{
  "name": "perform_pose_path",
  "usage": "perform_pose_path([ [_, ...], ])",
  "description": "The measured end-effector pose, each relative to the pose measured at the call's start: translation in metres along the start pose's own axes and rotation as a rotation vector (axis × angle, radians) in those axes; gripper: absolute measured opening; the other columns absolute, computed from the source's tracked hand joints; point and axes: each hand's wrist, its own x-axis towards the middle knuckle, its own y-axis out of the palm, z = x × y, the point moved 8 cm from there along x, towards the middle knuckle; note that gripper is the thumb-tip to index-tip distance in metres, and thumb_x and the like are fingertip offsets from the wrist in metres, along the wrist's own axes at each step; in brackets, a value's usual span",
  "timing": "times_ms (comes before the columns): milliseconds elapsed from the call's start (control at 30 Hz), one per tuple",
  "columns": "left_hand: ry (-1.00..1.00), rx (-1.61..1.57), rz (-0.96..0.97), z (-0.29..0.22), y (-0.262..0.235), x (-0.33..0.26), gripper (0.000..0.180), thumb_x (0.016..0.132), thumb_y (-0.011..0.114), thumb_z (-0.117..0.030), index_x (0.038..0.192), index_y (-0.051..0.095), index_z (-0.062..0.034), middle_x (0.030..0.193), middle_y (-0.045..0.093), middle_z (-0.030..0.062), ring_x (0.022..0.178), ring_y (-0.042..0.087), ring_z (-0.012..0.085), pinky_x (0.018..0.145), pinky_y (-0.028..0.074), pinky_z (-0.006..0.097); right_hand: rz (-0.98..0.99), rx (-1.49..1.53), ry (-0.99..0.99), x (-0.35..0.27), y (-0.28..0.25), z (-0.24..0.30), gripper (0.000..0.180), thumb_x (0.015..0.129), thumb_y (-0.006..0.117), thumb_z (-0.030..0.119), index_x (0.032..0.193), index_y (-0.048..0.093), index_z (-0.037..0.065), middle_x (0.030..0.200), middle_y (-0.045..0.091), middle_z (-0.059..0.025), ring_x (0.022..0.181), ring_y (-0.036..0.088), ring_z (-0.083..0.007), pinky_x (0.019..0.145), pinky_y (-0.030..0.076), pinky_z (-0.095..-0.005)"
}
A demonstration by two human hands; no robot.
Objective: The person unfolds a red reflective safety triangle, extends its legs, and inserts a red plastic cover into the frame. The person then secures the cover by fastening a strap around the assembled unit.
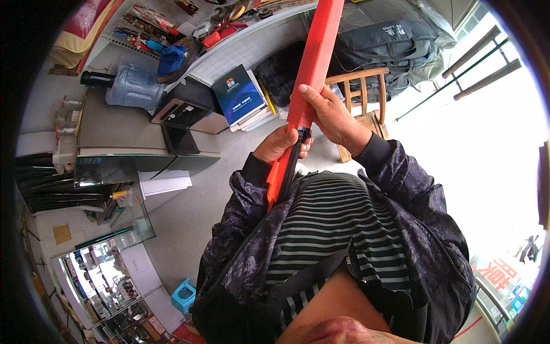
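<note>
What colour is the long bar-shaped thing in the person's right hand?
The long bar-shaped thing is bright red; the head view shows it best.

The red bar (pixel 316 60) looks smooth to me, with a low sheen; whether plastic or painted metal I cannot tell. I see smooth cloth in the jacket (pixel 415 212) and soft knit in the shirt (pixel 326 209). The jug (pixel 136 87) is clear, glossy plastic, the stool (pixel 184 285) smooth plastic, the chair (pixel 362 73) wood, the book (pixel 238 103) glossy-covered paper, the floor (pixel 183 235) hard and smooth.
</note>
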Motion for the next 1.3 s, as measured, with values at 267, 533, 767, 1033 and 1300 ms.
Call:
perform_pose_path([
  [267,-0.013,-0.005,0.005,0.002,0.002,-0.002,0.094,0.078,0.088,-0.066,0.139,0.052,-0.0033,0.105,0.062,0.0043,0.086,0.06,0.0095,0.079,0.055,0.026,-0.025,-0.131,0.012,-0.008,0.0,-0.012,0.046,0.11,0.063,0.044,0.135,0.053,0.007,0.106,0.065,-0.0019,0.089,0.062,-0.011,0.074,0.051,-0.029],
  [533,0.03,0.27,-0.092,-0.024,0.011,-0.006,0.105,0.074,0.087,-0.071,0.144,0.05,-0.002,0.114,0.061,0.0052,0.095,0.066,0.0114,0.086,0.057,0.028,0.002,0.119,0.03,-0.005,-0.012,-0.009,0.054,0.11,0.064,0.04,0.144,0.049,0.0,0.127,0.066,-0.0165,0.114,0.068,-0.0261,0.102,0.057,-0.0431],
  [767,0.297,0.657,-0.252,-0.048,0.032,-0.01,0.091,0.082,0.094,-0.049,0.145,0.05,0.0003,0.125,0.064,0.0069,0.109,0.066,0.0195,0.101,0.052,0.036,0.036,0.26,-0.043,-0.012,-0.008,0.009,0.044,0.109,0.064,0.034,0.139,0.054,0.003,0.129,0.068,-0.0167,0.119,0.068,-0.0289,0.106,0.055,-0.0485],
  [1033,0.293,1.116,-0.571,-0.06,0.046,-0.019,0.068,0.088,0.088,-0.032,0.139,0.055,-0.0005,0.111,0.076,0.0167,0.1,0.075,0.0321,0.091,0.058,0.041,0.062,0.244,-0.078,-0.016,-0.007,0.022,0.047,0.11,0.062,0.034,0.142,0.05,0.001,0.135,0.066,-0.0199,0.121,0.067,-0.0317,0.106,0.055,-0.0497],
  [1300,0.229,1.004,-0.502,-0.051,0.035,-0.016,0.065,0.09,0.087,-0.035,0.135,0.057,0.0003,0.114,0.074,0.0138,0.107,0.072,0.0278,0.098,0.054,0.038,0.057,0.256,-0.058,-0.016,-0.011,0.017,0.045,0.111,0.061,0.031,0.142,0.05,0.0,0.134,0.065,-0.0205,0.12,0.067,-0.0322,0.105,0.055,-0.0493],
])
